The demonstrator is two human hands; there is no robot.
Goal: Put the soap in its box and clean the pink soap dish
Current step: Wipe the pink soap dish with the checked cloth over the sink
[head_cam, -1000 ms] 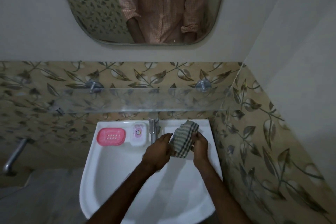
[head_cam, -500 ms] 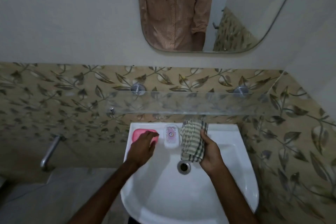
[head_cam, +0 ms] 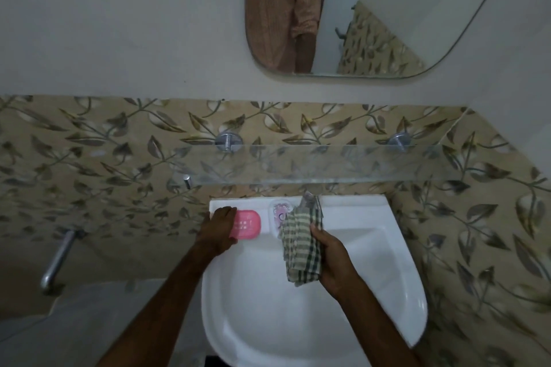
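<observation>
Head view: left hand (head_cam: 219, 228) has its grip closed on the pink dish (head_cam: 247, 224), at the back-left ledge of the sink (head_cam: 357, 292). Right hand (head_cam: 334, 262) has its grip closed on the cloth (head_cam: 301, 247), over the sink bowl. Soap box (head_cam: 278, 214) sits on the ledge just right of the dish, partly hidden by the cloth. Risk: the dish looks pinched by its left end only; if wet, it could slip into the bowl. The hanging cloth could knock the box off.

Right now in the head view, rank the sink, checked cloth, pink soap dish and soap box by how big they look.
1. Sink
2. Checked cloth
3. Pink soap dish
Soap box: partly hidden behind the cloth, so unranked.
</observation>
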